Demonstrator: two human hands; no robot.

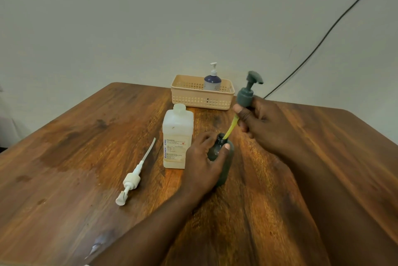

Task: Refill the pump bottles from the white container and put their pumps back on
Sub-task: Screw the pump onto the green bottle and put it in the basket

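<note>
Just clear: tube [228,130] over bottle mouth [221,137]

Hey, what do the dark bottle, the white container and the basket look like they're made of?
Dark bottle: probably tinted translucent plastic, though glass can't be ruled out; smooth and see-through grey-green.
White container: likely matte plastic, cloudy and translucent with a paper label.
Basket: moulded plastic, matte peach with a regular grid of holes.

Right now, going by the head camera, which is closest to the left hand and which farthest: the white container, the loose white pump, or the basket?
From the left hand, which holds the dark bottle:
1. White container, just to its left, almost touching.
2. Loose white pump, lying further left on the table.
3. Basket, at the table's far edge.
</note>
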